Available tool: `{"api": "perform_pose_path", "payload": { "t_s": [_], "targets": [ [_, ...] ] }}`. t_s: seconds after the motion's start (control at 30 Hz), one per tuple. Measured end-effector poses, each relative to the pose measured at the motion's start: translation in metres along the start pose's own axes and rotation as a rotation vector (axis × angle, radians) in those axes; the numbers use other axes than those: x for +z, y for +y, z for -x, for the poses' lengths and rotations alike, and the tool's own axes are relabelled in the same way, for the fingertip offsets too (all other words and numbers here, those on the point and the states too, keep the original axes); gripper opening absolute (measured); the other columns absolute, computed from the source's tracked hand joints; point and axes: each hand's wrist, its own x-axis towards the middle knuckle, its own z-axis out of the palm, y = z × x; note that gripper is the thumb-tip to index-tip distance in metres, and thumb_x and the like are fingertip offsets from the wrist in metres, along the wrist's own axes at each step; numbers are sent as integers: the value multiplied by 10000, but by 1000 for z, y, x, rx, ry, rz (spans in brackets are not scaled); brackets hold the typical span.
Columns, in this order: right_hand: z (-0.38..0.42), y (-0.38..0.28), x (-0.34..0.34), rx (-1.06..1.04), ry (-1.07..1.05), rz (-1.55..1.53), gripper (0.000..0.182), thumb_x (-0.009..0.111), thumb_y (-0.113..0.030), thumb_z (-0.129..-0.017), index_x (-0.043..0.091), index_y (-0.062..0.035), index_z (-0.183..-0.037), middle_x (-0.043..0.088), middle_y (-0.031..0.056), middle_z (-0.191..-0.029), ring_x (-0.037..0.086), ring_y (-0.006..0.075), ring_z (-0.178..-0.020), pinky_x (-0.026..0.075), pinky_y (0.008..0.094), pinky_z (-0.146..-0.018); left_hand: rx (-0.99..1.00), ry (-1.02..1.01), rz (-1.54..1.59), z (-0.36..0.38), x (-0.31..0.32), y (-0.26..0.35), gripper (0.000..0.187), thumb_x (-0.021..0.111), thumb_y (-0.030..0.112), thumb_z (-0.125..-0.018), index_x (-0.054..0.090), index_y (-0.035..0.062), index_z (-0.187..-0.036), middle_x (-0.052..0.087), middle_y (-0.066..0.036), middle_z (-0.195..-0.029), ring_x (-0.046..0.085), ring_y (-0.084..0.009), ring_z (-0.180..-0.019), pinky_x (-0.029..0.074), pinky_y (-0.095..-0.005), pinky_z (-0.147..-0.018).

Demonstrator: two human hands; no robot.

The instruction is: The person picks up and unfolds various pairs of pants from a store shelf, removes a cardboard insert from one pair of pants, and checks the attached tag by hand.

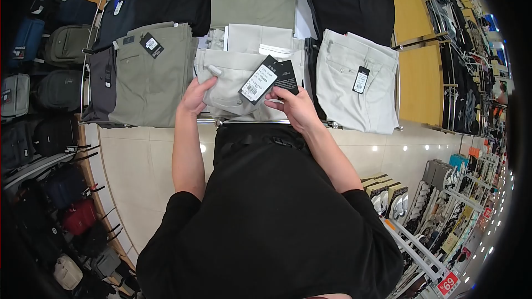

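Light grey folded trousers [227, 91] lie at the front middle of the clothes rack, on top of other pale folded garments. My left hand [195, 95] grips their left edge, fingers closed on the cloth beside a small pale security tag [214, 70]. My right hand [291, 102] pinches the black hang tags at their lower edge. One tag bears a white barcode label [258, 84]; a second black tag [285, 77] fans out to its right.
Olive-grey trousers [149, 77] lie to the left and pale grey trousers [357, 80] to the right. Behind are dark trousers [352, 8] and sage trousers [254, 0]. A chrome rail [208, 120] edges the rack. Bags [66, 44] stand far left, shelved goods [438, 205] at right.
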Motion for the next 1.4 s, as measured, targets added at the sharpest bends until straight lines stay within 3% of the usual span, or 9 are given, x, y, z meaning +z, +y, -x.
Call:
{"api": "perform_pose_path", "payload": {
  "t_s": [0.17, 0.33, 0.43, 0.53, 0.83, 0.97, 1.03, 1.3, 1.4],
  "targets": [
    [-3, -2, 5, 40, 53, -360, 204, 454, -167, -946, 514, 5, -1037, 584, 100, -943, 619, 242, -873, 530, 386, -799, 9, 0, 25, 3, 1, -1, 402, 576, 93, -867, 459, -23, -1234, 556, -106, -1182, 563, -198, -1051, 450, -331, -907],
    [-8, -1, -14, -46, 99, -280, 247, 399, -164, -964, 493, -4, -1126, 590, 131, -1062, 619, 262, -943, 513, 390, -829, 31, 45, 11, 3, 12, 4, 407, 582, 106, -866, 461, -22, -1233, 552, -112, -1188, 561, -200, -1054, 447, -332, -910],
    [-15, -5, -24, -393, 199, 657, 332, 443, -125, -944, 478, 9, -1245, 612, 152, -1095, 617, 248, -953, 469, 300, -813, 37, 128, -30, 1, 20, 7, 414, 588, 118, -865, 461, -23, -1233, 547, -114, -1194, 561, -197, -1051, 446, -332, -910],
    [-17, -14, -14, -601, 282, 1077, 347, 466, -141, -909, 493, -14, -1231, 603, 205, -1086, 598, 338, -967, 469, 369, -809, 16, 149, -58, 1, 29, 7, 402, 589, 131, -866, 475, -24, -1219, 558, -115, -1179, 565, -196, -1041, 451, -331, -898],
    [-42, -11, 21, -650, 176, 1141, 352, 555, -213, -864, 567, -74, -1187, 535, 200, -1215, 545, 357, -1053, 430, 372, -897, -102, 36, -487, 5, 74, 2, 469, 634, 257, -854, 498, -64, -1167, 599, -97, -1068, 559, -156, -965, 443, -310, -863],
    [-41, 7, 20, -628, 160, 1053, 341, 585, -144, -850, 581, -57, -1180, 512, 212, -1251, 492, 348, -1158, 419, 371, -926, -162, 36, -225, 4, 76, -14, 467, 658, 217, -831, 493, -54, -1174, 596, -106, -1069, 576, -159, -926, 458, -303, -840],
    [-43, 14, 19, -596, 125, 1008, 343, 585, -144, -855, 578, -62, -1188, 493, 210, -1276, 469, 324, -1188, 408, 358, -938, 92, -6, -391, 13, 88, -17, 348, 616, 123, -851, 524, -19, -1155, 607, -92, -1057, 583, -148, -957, 475, -306, -834],
    [-38, 33, 14, -478, 59, 564, 350, 594, -122, -836, 576, -39, -1176, 464, 235, -1300, 463, 308, -1212, 377, 330, -968, -7, 110, -147, 9, 61, -34, 308, 594, 14, -805, 555, -41, -1105, 629, -112, -1010, 620, -181, -904, 509, -318, -779],
    [-22, 23, 2, -493, -28, 665, 370, 607, -123, -825, 569, -32, -1181, 465, 239, -1297, 464, 315, -1209, 377, 334, -971, 6, 85, -67, 17, 47, -29, 307, 543, -1, -822, 542, -28, -1128, 621, -114, -1037, 625, -201, -914, 511, -331, -805]
  ]
}}
